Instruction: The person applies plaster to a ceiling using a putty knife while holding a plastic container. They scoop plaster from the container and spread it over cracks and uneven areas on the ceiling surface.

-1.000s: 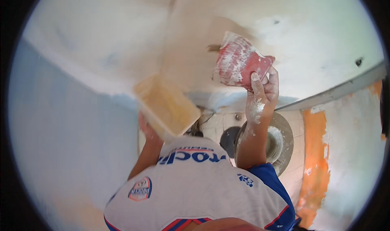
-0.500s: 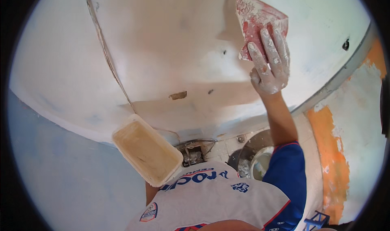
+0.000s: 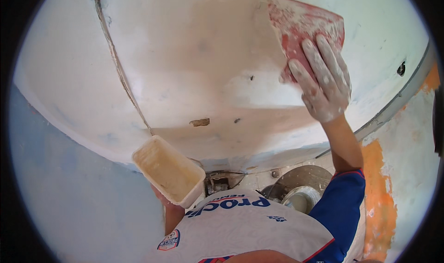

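Note:
My right hand [image 3: 323,80], coated in white filler, presses a red putty spreader [image 3: 300,29] toward the pale wall with its fingers laid along the blade. White filler smears much of the spreader's face. In my left hand [image 3: 163,197], low on the left, is a white rectangular plastic tub [image 3: 169,168], tilted so its inside shows. A thin cream-coloured residue lines the tub. Most of the left hand's fingers are hidden beneath it.
A cable [image 3: 115,55] runs down the pale wall [image 3: 185,45]. A chipped patch [image 3: 200,122] and a dark hole [image 3: 401,68] mark it. Below stands a white bucket [image 3: 300,199], near a wall recess with wires [image 3: 219,182]. Orange paint [image 3: 374,193] strips the right wall.
My right hand and the spreader have shifted right and slightly down in view, still against the wall. The tub appears slightly turned and remains in my left hand.

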Action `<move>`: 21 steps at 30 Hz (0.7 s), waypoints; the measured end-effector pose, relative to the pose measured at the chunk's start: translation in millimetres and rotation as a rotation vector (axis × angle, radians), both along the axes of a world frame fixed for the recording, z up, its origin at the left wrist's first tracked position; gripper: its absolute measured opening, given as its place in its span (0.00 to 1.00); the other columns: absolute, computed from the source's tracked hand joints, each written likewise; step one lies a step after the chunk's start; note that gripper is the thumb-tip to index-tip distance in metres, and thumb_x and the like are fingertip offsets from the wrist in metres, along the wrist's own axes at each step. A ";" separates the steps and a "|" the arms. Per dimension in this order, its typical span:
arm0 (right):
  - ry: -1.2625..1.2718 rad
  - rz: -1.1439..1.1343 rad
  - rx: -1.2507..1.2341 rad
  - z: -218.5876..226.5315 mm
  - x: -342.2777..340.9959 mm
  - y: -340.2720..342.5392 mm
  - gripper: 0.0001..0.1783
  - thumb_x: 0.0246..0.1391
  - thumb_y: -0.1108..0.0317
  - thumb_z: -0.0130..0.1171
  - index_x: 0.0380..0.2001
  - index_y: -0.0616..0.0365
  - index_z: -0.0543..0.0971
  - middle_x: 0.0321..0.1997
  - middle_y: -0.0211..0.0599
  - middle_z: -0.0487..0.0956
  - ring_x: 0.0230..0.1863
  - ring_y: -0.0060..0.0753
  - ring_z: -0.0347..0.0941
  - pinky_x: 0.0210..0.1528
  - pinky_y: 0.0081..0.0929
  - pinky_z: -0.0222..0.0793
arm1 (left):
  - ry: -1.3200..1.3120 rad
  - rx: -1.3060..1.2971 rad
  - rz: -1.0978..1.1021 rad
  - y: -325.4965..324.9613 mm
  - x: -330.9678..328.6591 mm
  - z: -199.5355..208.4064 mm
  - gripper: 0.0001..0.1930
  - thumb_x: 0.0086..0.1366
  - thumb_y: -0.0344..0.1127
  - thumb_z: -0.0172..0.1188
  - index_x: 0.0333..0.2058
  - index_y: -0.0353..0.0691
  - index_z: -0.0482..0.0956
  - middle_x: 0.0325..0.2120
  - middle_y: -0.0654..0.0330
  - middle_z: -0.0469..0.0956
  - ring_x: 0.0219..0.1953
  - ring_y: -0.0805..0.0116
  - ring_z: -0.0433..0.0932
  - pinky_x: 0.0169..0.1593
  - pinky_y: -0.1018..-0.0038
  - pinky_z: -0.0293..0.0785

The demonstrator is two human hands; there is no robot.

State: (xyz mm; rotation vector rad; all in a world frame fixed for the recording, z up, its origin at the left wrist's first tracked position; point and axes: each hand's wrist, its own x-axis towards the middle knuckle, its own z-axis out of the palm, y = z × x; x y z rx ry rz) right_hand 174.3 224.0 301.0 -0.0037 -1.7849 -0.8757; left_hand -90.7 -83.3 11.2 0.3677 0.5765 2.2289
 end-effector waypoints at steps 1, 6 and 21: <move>-0.050 -0.081 -0.006 3.3 -0.2 3.3 0.17 0.53 0.66 0.68 0.49 0.45 0.87 0.61 0.41 0.82 0.62 0.50 0.78 0.63 0.45 0.75 | 0.019 0.023 -0.011 3.0 1.5 5.4 0.36 0.75 0.65 0.40 0.71 0.48 0.62 0.66 0.55 0.70 0.63 0.49 0.74 0.63 0.48 0.75; -0.246 -0.179 -0.009 -17.6 14.7 3.7 0.16 0.56 0.63 0.64 0.48 0.41 0.87 0.59 0.36 0.83 0.61 0.43 0.79 0.63 0.41 0.76 | -0.059 0.050 0.069 12.0 9.2 12.6 0.34 0.76 0.64 0.41 0.70 0.47 0.63 0.64 0.57 0.72 0.61 0.50 0.76 0.61 0.49 0.77; -0.271 -0.057 0.004 -18.2 47.6 7.8 0.19 0.57 0.65 0.63 0.53 0.45 0.85 0.58 0.40 0.83 0.64 0.44 0.77 0.65 0.44 0.74 | -0.038 0.158 0.065 15.6 29.0 27.8 0.37 0.74 0.66 0.43 0.71 0.50 0.61 0.65 0.57 0.71 0.64 0.52 0.74 0.64 0.51 0.75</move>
